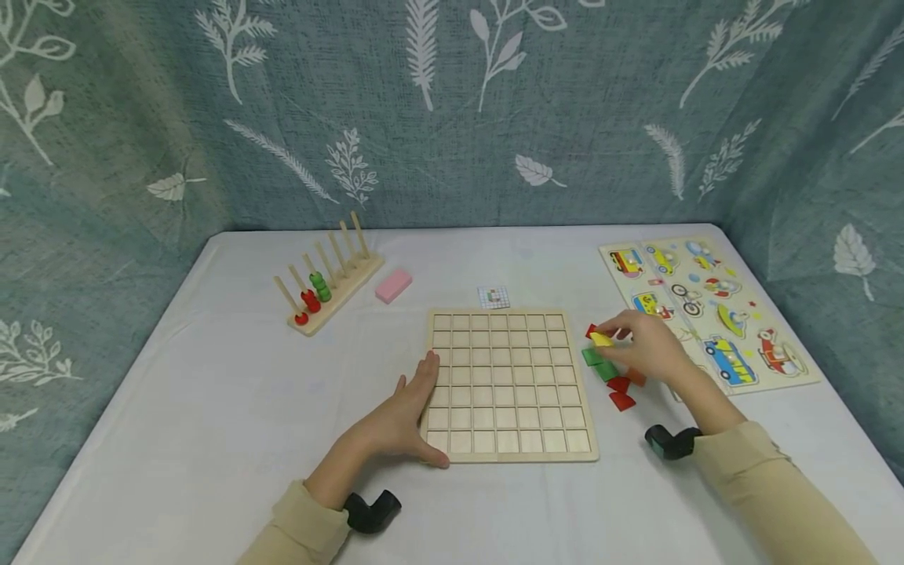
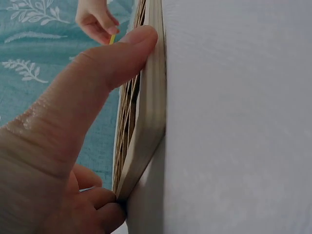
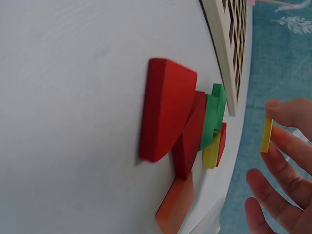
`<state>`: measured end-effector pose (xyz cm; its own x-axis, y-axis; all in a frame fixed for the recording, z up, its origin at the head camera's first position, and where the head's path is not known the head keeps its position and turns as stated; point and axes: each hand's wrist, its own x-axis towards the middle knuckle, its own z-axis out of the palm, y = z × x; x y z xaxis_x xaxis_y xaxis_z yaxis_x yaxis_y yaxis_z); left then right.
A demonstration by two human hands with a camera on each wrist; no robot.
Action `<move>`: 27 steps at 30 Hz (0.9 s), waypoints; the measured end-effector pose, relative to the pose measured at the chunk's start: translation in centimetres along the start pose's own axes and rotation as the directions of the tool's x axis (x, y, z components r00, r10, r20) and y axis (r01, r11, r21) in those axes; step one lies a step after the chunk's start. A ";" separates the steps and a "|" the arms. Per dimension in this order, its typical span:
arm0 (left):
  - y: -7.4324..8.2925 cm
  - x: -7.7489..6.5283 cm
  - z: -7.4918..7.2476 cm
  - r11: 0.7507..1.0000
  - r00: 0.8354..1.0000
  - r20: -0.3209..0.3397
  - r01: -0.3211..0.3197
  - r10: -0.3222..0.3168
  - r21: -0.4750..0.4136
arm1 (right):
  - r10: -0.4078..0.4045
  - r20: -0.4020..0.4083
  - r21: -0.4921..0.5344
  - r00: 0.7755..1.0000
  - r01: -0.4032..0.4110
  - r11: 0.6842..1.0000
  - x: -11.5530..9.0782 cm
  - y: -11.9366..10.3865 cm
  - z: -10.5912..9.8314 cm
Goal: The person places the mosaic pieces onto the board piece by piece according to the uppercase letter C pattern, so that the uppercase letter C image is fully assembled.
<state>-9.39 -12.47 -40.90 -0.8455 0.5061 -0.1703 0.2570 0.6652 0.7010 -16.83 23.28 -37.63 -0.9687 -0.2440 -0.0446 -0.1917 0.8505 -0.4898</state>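
My left hand [image 1: 399, 417] rests at the near left corner of a wooden grid board [image 1: 510, 457], straight fingers along its left side and thumb against the front edge. In the left wrist view the thumb [image 2: 114, 61] lies over that edge. The grid's square cells hold no pieces. Right of the board, my right hand [image 1: 648, 347] pinches a thin yellow block [image 3: 266, 134] between thumb and fingertips, above the table. Below it lie red blocks [image 3: 170, 109], green blocks [image 3: 209, 114], an orange block [image 3: 175, 204] and another yellow block [image 3: 211, 151].
A picture puzzle board [image 1: 766, 314] with vehicles lies at the right. Behind the grid board is a small grid-printed card [image 1: 493, 297]. Farther left are a pink block [image 1: 393, 286] and a wooden peg stand [image 1: 339, 294] with red and green pieces. A patterned curtain [image 1: 452, 149] hangs behind the table.
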 end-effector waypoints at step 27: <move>1.1 0.0 0.5 0.999 0.999 -0.019 0.040 -0.040 0.005 | -0.146 0.011 0.046 0.989 0.146 0.988 1.7 -2.7 0.6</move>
<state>-8.84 -11.48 -40.52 -0.8640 0.4683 -0.1849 0.2249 0.6876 0.6904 -17.91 20.31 -36.91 -0.9285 -0.3708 0.0184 -0.3233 0.7834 -0.5308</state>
